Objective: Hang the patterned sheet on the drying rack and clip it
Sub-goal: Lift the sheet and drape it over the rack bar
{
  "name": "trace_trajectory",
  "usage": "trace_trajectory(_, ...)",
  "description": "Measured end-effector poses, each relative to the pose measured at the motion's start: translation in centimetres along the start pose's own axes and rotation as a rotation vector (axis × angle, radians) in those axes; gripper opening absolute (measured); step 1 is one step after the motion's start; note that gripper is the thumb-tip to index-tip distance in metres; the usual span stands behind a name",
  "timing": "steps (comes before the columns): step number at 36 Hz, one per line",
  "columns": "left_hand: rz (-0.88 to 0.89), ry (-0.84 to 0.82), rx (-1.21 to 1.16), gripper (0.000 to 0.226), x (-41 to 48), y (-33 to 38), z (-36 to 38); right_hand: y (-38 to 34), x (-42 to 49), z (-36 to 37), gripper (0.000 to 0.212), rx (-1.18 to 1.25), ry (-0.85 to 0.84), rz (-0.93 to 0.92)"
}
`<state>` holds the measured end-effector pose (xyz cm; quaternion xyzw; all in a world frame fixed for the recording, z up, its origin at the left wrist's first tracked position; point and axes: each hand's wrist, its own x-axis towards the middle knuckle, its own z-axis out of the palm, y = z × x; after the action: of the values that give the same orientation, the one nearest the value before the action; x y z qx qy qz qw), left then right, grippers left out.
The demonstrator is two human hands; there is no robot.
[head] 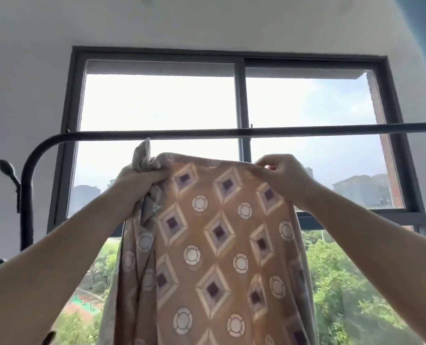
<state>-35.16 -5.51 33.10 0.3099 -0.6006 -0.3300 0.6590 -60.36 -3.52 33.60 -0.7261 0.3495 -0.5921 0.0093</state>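
While hands point(142, 176) point(281, 173) grip it, sheet point(219, 232) hangs below rack point(306, 129).

A wide, dark-framed sliding window point(240, 95) sits in a white wall point(20, 95) under a white ceiling point(207, 18). Bright daylight pours in. Outside are hazy sky point(157, 103), green trees point(344, 282) and distant buildings point(361, 188).
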Motion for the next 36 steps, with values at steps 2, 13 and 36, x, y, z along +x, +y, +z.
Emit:
trace_trajectory(2, -0.036, -0.008, 0.011, 0.019, 0.0, -0.1, -0.3, -0.3, -0.1, 0.2, 0.016, 0.025, -0.019, 0.009)
trace_trajectory(13, -0.144, -0.307, -0.061, 0.023, -2.0, 0.8, 1.9, -2.1, 0.2, 2.7, 0.02, 0.038, -0.038, 0.002)
trace_trajectory(36, 0.008, -0.07, -0.014, 0.017, -1.0, 0.2, 3.8, 2.6, -4.1, 4.4, 0.007, 0.162, -0.787, 0.404)
